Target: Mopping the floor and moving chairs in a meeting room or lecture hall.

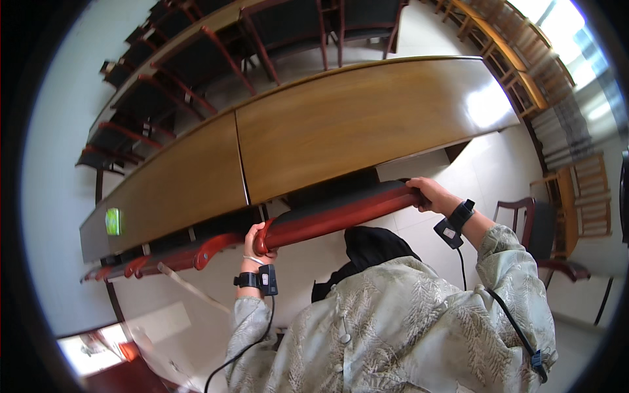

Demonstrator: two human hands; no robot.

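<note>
A chair with a red-brown wooden backrest (339, 216) and dark upholstery is right in front of me, its back towards my body. My left hand (258, 240) grips the left end of the backrest's top rail, and my right hand (427, 194) holds its right end. The chair stands against the near side of a long wooden table (363, 118); its seat and legs are mostly hidden below the backrest and the tabletop. Both wrists wear black straps with small cabled boxes.
More red-framed chairs (216, 248) line the table at left. A green packet (113, 221) lies on its far left end. Rows of dark chairs (285, 29) stand beyond. At right are a separate dark chair (540, 231) and light wooden chairs (589, 196). A pale stick (191, 287) shows at lower left.
</note>
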